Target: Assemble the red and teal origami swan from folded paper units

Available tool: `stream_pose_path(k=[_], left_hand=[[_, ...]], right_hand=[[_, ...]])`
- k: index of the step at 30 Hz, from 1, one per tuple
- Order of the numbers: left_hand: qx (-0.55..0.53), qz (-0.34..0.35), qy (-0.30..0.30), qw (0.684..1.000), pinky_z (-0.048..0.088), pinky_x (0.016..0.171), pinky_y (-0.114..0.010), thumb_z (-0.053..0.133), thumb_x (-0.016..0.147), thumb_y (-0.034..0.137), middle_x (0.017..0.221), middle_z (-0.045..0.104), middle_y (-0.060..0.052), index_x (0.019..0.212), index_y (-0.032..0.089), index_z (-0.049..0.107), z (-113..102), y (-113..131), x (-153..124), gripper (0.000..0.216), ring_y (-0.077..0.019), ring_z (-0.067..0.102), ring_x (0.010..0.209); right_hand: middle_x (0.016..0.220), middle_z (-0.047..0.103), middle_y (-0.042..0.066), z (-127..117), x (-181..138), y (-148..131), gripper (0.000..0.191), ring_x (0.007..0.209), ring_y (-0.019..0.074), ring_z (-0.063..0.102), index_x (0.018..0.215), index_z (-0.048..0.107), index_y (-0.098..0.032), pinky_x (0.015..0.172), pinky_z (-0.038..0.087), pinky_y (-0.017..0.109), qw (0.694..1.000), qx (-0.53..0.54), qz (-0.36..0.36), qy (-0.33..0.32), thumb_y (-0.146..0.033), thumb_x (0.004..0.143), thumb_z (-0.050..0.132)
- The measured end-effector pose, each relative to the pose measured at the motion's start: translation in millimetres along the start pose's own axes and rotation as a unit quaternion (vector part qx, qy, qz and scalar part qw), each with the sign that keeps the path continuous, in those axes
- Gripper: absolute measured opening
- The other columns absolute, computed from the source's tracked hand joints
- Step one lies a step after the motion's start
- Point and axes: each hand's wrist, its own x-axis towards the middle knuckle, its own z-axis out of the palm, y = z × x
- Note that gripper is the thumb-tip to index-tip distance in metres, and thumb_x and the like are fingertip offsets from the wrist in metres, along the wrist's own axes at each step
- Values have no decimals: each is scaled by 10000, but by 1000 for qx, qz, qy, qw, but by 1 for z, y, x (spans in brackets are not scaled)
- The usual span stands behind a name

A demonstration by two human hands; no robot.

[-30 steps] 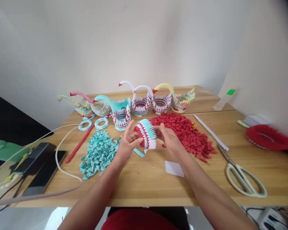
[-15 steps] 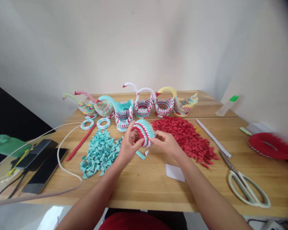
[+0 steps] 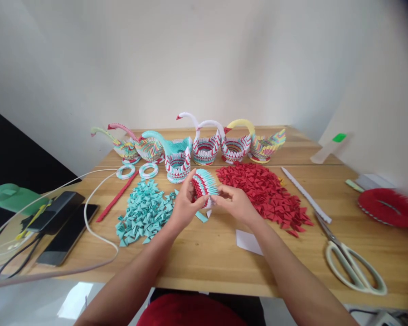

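Observation:
A round piece built of interlocked folded paper (image 3: 206, 179), banded in turquoise, white and red, is held up on its side over the middle of the table. My left hand (image 3: 185, 206) grips its left side, thumb on the near face. Fingertips of my right hand (image 3: 238, 203) close on its lower right edge; whether a loose paper piece is between them is too small to tell. A heap of turquoise folded paper triangles (image 3: 144, 210) lies left of my hands, and a heap of red ones (image 3: 263, 192) to the right.
Several paper swans (image 3: 206, 149) stand along the back. Two paper rings (image 3: 148, 171) and a red paper strip (image 3: 117, 199) lie at left, near a phone (image 3: 66, 240) and a white cable (image 3: 102, 260). At right are scissors (image 3: 353, 267), a white strip (image 3: 306, 194) and a red paper disc (image 3: 391, 208).
The paper piece has turned slightly between my hands, and both hands keep hold of it. The whole view has shifted a little; the things on the table stay where they were.

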Motion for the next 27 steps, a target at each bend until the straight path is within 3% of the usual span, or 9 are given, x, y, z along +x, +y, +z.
stream_pose_path(k=[4,12,21,27], left_hand=[[28,10,5,1000,473,889,-297,818,656,103,1045,650,-52,1448,254,421,-3,-4,-1,899,-222,603,973],[47,19,-31,998,505,904,-360,796,722,274,1184,626,-131,1519,183,222,-2,-9,2,987,-238,631,1010],[105,44,-31,993,506,946,-364,739,780,316,1347,548,-162,1514,201,239,-3,-13,2,896,-240,616,1094],[136,61,-6,989,508,920,-311,717,784,269,1334,560,-147,1507,200,267,-11,-10,6,854,-200,619,1058]], right_hand=[[713,630,-7,-1,-1,-1,224,675,161,573,728,606,-187,614,418,255,1000,-12,1,6,-395,807,631],[682,578,-26,0,0,1,242,644,135,534,713,571,-180,583,390,230,1000,-2,-3,-2,-395,813,620],[693,631,-15,0,0,3,229,670,154,585,731,601,-182,592,412,235,999,-44,-9,-8,-387,834,608],[841,724,29,-10,2,5,204,756,191,653,899,694,-186,689,478,273,999,-37,-6,9,-348,804,614]])
